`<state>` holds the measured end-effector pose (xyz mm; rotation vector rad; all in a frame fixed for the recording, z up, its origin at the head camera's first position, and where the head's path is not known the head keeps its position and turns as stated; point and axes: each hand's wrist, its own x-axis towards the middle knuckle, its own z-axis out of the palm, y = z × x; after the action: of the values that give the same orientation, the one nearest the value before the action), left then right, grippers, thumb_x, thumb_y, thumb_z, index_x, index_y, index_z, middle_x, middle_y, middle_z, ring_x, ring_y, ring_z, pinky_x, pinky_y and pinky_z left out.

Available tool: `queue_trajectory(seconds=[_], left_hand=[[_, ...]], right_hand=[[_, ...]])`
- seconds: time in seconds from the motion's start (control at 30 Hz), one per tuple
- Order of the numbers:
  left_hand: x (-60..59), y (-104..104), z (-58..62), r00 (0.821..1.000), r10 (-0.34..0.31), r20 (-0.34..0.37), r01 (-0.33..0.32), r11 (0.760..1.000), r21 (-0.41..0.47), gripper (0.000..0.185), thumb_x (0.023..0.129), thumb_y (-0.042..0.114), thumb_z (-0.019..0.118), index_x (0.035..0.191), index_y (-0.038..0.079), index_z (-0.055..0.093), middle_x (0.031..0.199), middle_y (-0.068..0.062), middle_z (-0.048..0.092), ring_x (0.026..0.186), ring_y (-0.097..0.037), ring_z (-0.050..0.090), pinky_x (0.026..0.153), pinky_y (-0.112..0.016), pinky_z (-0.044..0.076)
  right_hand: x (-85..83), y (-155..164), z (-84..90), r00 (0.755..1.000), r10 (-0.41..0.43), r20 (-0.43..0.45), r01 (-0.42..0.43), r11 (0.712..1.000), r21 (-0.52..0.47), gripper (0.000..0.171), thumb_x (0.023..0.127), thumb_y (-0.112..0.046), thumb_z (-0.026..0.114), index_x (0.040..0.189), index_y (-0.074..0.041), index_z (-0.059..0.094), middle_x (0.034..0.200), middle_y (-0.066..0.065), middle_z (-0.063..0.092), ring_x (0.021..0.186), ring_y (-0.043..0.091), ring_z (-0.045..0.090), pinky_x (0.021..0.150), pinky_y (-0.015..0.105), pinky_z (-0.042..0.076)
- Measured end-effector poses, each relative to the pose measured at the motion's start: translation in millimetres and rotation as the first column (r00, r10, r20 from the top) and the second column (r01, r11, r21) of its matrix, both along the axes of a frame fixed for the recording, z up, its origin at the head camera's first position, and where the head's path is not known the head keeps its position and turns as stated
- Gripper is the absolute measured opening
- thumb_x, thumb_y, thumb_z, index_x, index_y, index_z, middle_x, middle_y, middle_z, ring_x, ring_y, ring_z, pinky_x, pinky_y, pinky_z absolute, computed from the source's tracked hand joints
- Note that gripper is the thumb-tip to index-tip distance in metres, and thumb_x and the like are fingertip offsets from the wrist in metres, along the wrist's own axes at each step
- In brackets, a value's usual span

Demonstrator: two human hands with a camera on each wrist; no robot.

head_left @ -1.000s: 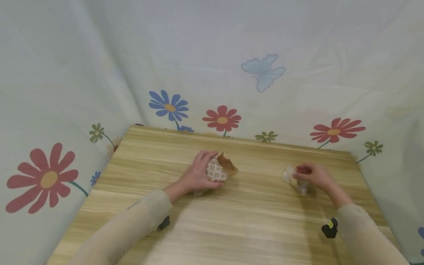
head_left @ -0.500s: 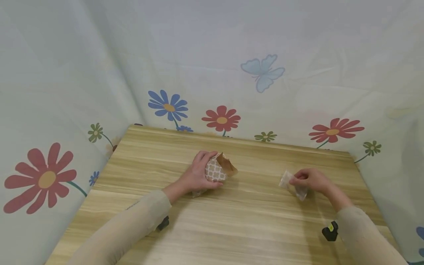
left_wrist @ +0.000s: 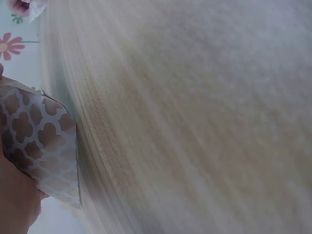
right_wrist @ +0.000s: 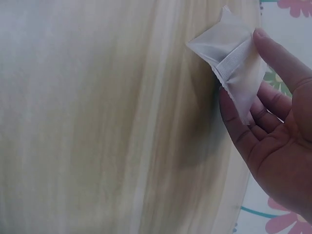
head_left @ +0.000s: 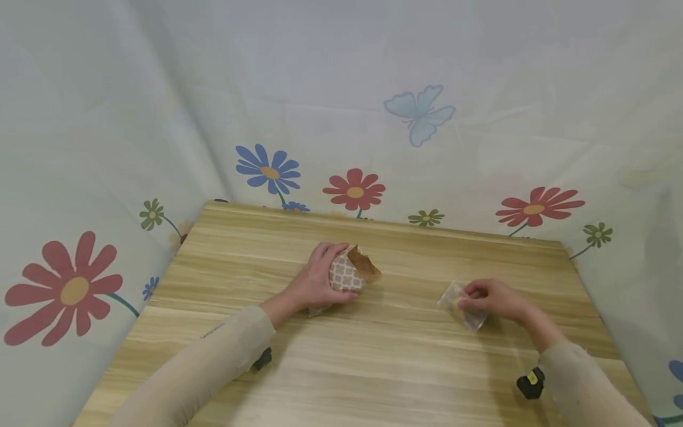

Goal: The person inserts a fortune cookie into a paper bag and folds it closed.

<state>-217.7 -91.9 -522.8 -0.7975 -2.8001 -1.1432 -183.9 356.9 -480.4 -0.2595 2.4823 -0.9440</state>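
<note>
- I see the left hand (head_left: 319,280) wrapped around a small paper bag (head_left: 349,272) near the middle of the wooden table (head_left: 373,367).
- The paper bag is brown with a white curvy tile pattern on the outside. Its inside is plain brown.
- The bag's open mouth has a zigzag edge and points to the right and a bit away from me. Its long side runs from the palm out toward that mouth.
- In the left wrist view the paper bag (left_wrist: 39,146) looks stiff, with sharp folded corners, and the left hand (left_wrist: 14,200) holds it from below. The fingers are curled around the bag.
- The right hand (head_left: 493,298) pinches a small clear plastic packet (head_left: 460,306) on the right part of the table, well apart from the bag.
- The packet is thin, crinkly and see-through, with something pale inside. I cannot tell what that is.
- In the right wrist view the plastic packet (right_wrist: 229,61) is shaped like a little pillow with pointed corners and a flat sealed strip across it. The right hand (right_wrist: 275,146) holds it with bent fingers (right_wrist: 234,126) and a thumb on top.
- The packet's long side tilts, with its left end a bit higher off the table.
- The table is smooth, light wood with long stripes in it.
- Behind the table hangs a soft pale cloth (head_left: 341,89) with printed flowers and a blue butterfly (head_left: 420,114).
</note>
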Motion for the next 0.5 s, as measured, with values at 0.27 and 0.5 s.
queue_trajectory(seconds=[0.27,0.5], left_hand=[[1.1,-0.5,1.9,1.000,-0.001,-0.015,0.001,1.000,0.002,0.114,0.070,0.053,0.096,0.162,0.022,0.038,0.145,-0.008,0.041,0.126,-0.025,0.048,0.106,-0.048,0.052],[2.3,-0.8,3.3,1.000,-0.010,-0.024,0.010,1.000,0.013,0.113,0.070,0.052,0.096,0.162,0.022,0.039,0.144,-0.008,0.042,0.126,-0.025,0.047,0.107,-0.049,0.051]], right_hand=[[7.5,-12.3,-2.5,0.994,0.097,-0.044,-0.097,0.995,-0.011,0.028,0.098,-0.031,0.080,0.111,-0.007,0.074,0.096,0.003,0.067,0.088,0.020,0.058,0.074,0.029,0.050],[14.2,-22.6,-1.6,0.981,0.180,-0.065,-0.185,0.979,-0.084,0.017,0.098,-0.023,0.079,0.102,-0.007,0.073,0.090,0.000,0.066,0.081,0.014,0.058,0.069,0.026,0.050]])
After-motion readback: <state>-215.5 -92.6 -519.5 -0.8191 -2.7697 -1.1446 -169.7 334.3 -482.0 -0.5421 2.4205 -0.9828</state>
